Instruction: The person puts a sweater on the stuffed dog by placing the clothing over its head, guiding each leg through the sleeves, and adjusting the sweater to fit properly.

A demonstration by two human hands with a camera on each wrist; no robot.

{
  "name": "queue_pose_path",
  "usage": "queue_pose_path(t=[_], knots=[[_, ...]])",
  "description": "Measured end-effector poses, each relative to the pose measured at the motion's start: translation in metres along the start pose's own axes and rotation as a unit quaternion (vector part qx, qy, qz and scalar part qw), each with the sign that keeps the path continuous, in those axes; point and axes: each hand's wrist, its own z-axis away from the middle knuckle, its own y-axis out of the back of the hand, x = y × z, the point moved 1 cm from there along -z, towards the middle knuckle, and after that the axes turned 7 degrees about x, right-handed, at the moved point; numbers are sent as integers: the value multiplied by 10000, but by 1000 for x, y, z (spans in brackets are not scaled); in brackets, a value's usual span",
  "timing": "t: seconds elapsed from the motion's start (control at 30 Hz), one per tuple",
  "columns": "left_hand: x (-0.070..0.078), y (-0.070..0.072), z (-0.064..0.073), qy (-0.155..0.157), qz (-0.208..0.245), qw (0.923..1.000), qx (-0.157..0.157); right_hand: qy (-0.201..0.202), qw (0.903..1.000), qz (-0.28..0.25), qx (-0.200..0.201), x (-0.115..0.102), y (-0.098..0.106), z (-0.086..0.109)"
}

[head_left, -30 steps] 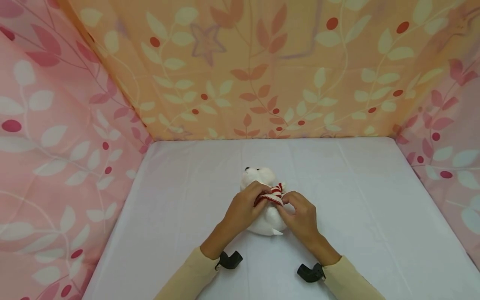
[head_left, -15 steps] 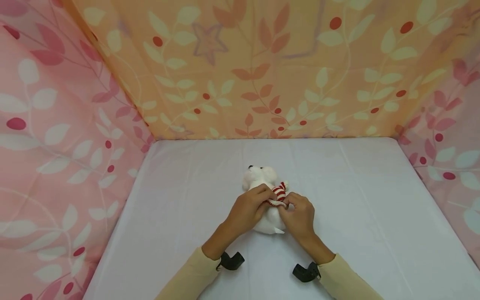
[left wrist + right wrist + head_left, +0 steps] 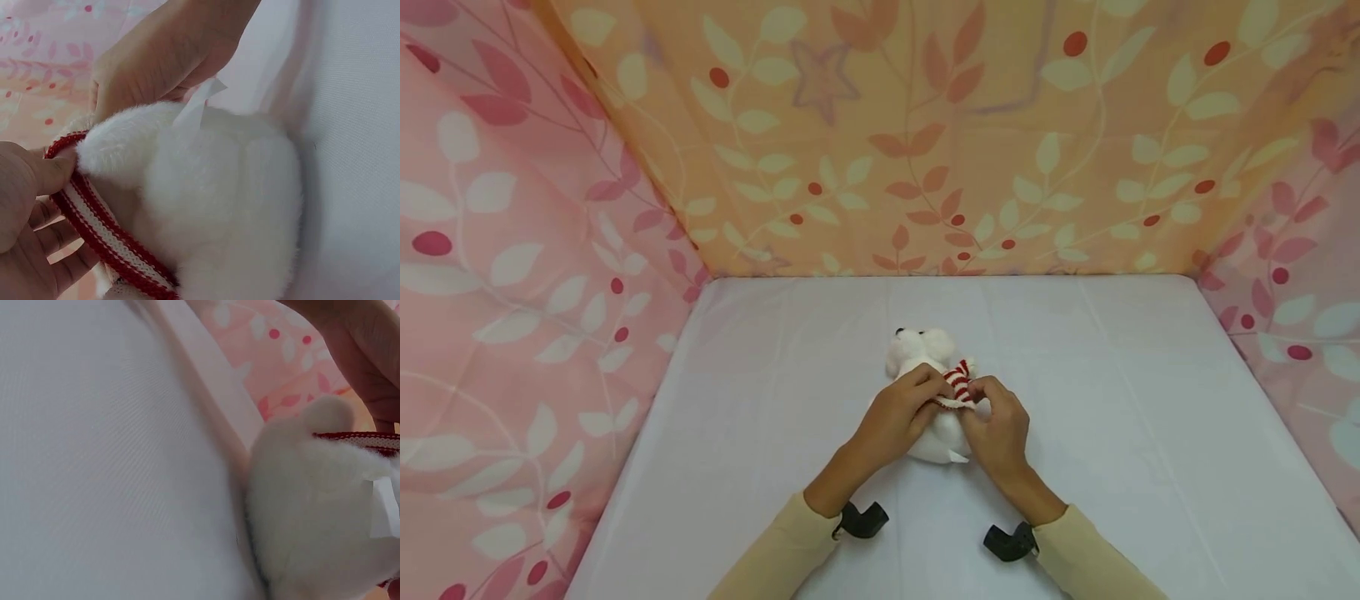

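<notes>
A white plush toy animal [image 3: 936, 346] with a dark nose sits on the table, its back to me. Around its body is a red-and-white striped knitted sweater [image 3: 958, 382]. My left hand [image 3: 898, 417] pinches the sweater's hem on the left; in the left wrist view its thumb lies inside the striped hem [image 3: 119, 240] with the fingers outside. On the other side, my right hand [image 3: 1000, 421] pinches the hem between thumb and curled index finger. A white tag [image 3: 197, 109] sticks out from the plush's lower back. The hands hide the toy's middle in the head view.
A white cloth covers the table [image 3: 1120, 417]. Behind it hangs an orange leaf-patterned curtain [image 3: 865, 167], with pink patterned curtains [image 3: 527, 333] at both sides. Black wrist mounts [image 3: 863, 521] sit at both sleeve cuffs.
The sweater's hem has gone from slanting to nearly level between the hands, with more stripes showing above it. The right hand has shifted slightly left; the toy's head sits slightly higher in view.
</notes>
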Motion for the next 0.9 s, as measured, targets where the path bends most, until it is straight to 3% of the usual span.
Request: queue_pose_path(t=[0.3,0.43,0.6,0.73,0.9], knots=[[3,3,-2,-532,101,9981,-309,-255,9991,338,68,5,-5,-8],[1,3,0,-682,169,9963,-489,-139,9978,604,226,6,-8,-11],[-2,4,2,-660,256,9956,-614,439,9960,656,409,15,-11,-11],[-3,2,3,-390,273,9978,-470,999,9948,188,112,23,-8,-13],[-4,0,6,-120,414,9985,-333,1767,9835,-180,-347,30,1,-17]])
